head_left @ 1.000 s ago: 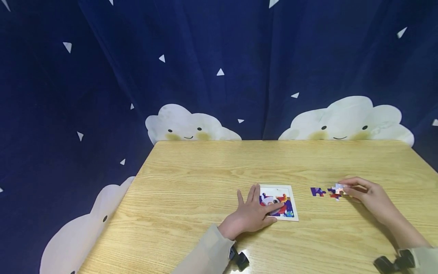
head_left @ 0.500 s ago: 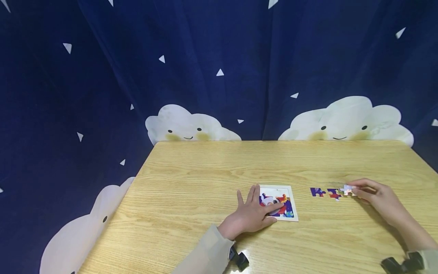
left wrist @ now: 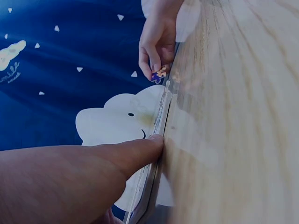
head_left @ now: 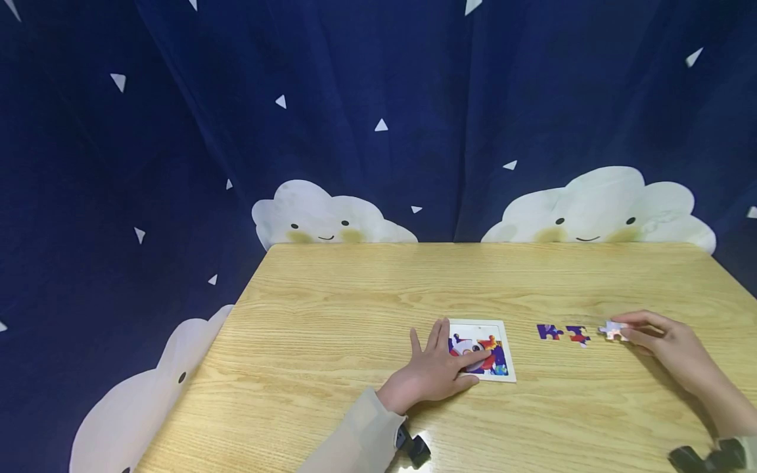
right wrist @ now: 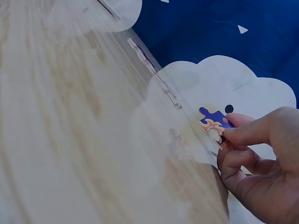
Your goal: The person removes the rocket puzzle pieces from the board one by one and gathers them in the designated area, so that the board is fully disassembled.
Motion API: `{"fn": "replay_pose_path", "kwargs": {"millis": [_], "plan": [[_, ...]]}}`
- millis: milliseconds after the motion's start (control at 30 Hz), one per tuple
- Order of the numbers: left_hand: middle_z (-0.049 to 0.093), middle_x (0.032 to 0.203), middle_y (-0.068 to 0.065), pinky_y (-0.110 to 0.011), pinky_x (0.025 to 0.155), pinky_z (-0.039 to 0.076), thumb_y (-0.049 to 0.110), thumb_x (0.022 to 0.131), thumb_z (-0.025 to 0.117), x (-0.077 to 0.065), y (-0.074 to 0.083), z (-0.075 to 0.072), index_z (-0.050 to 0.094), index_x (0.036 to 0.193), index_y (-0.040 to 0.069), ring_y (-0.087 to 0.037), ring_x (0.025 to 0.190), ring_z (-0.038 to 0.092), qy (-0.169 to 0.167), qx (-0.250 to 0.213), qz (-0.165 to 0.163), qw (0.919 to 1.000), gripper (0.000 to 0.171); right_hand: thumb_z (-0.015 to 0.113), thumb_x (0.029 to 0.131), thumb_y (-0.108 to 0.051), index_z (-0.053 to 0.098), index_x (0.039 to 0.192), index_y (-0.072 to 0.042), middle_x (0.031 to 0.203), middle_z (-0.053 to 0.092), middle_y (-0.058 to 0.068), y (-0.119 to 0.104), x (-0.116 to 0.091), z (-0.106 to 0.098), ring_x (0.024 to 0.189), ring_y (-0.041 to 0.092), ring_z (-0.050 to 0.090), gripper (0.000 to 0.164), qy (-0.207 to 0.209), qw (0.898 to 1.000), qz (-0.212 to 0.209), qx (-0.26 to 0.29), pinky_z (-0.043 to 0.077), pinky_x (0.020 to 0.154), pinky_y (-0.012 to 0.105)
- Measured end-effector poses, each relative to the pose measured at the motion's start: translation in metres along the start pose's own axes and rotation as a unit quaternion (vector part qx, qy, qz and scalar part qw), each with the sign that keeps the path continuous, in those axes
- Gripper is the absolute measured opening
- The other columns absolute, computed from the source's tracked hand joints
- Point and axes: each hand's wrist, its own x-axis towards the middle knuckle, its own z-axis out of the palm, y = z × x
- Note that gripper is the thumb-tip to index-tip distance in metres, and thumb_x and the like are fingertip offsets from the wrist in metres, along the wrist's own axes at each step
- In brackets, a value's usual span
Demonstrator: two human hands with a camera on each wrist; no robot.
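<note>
My left hand lies with fingers spread over the left side of a small white-framed jigsaw board, which is partly filled with a colourful picture. In the left wrist view, the thumb of the left hand touches the edge of the jigsaw board. Farther right, my right hand pinches a jigsaw piece between thumb and fingers; its face looks purple with orange in the right wrist view, where the jigsaw piece appears tilted up. Part of the board's picture is hidden under the left hand.
Two loose jigsaw pieces, one purple and one purple and red, lie between the board and the right hand. The wooden table extends back to a dark blue curtain printed with clouds and triangles.
The right hand has moved to the right with the pinched jigsaw piece, away from the two loose pieces, which it partly covered before. The left hand and board stay where they were.
</note>
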Motion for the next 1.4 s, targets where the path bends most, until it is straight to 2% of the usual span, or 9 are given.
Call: {"fn": "replay_pose_path", "kwargs": {"millis": [300,533,767,967,1100,1400], "plan": [[0.005,0.165,-0.020,-0.072,0.114,0.014,0.057,0.099,0.040,-0.0013,0.0004,-0.0017,0.024,0.145,0.060,-0.034,0.154,0.004,0.002,0.005,0.002,1.0000,0.049,0.063,0.095,-0.035,0.068,0.115,-0.006,0.096,0.041,-0.051,0.0036,-0.0003,-0.0014,0.085,-0.032,0.038,0.035,0.002,1.000,0.015,-0.022,0.048,0.063,0.006],[0.006,0.164,-0.022,-0.072,0.114,0.015,0.057,0.099,0.040,-0.0011,-0.0006,0.0004,0.025,0.145,0.060,-0.035,0.154,0.005,0.009,0.010,0.004,0.9999,0.049,0.063,0.095,-0.033,0.068,0.114,-0.004,0.095,0.042,-0.050,0.0038,0.0002,-0.0010,0.085,-0.031,0.039,0.035,0.000,1.000,0.006,-0.028,0.047,0.063,0.006],[0.006,0.164,-0.022,-0.072,0.114,0.015,0.057,0.099,0.039,-0.0009,-0.0007,0.0007,0.025,0.145,0.059,-0.035,0.154,0.005,0.009,0.012,0.003,0.9999,0.048,0.063,0.096,-0.030,0.067,0.114,-0.001,0.093,0.043,-0.049,0.0036,0.0012,0.0016,0.082,-0.029,0.041,0.035,0.002,0.998,-0.002,-0.061,0.046,0.062,0.009],[0.006,0.164,-0.023,-0.072,0.114,0.016,0.058,0.099,0.039,0.0000,-0.0012,0.0015,0.025,0.146,0.059,-0.035,0.154,0.006,0.013,0.016,0.005,0.9998,0.049,0.068,0.092,-0.017,0.070,0.108,-0.004,0.090,0.043,-0.050,0.0046,0.0029,0.0021,0.080,-0.030,0.040,0.021,0.025,0.993,-0.050,-0.108,0.039,0.063,0.007],[0.007,0.164,-0.022,-0.072,0.114,0.016,0.058,0.099,0.039,0.0000,-0.0011,0.0011,0.025,0.145,0.060,-0.035,0.154,0.006,0.014,0.015,0.003,0.9998,0.049,0.070,0.090,-0.012,0.072,0.105,-0.006,0.091,0.044,-0.048,0.0038,0.0045,0.0010,0.080,-0.028,0.041,0.016,0.026,0.989,-0.082,-0.124,0.039,0.062,0.008],[0.004,0.165,-0.020,-0.071,0.115,0.014,0.056,0.100,0.039,-0.0009,-0.0004,0.0003,0.023,0.146,0.060,-0.034,0.155,0.004,0.009,0.009,0.003,0.9999,0.049,0.068,0.092,-0.016,0.072,0.107,-0.008,0.091,0.044,-0.046,0.0000,0.0065,-0.0009,0.082,-0.028,0.036,0.018,0.003,0.986,-0.087,-0.145,0.038,0.063,0.012]]}}
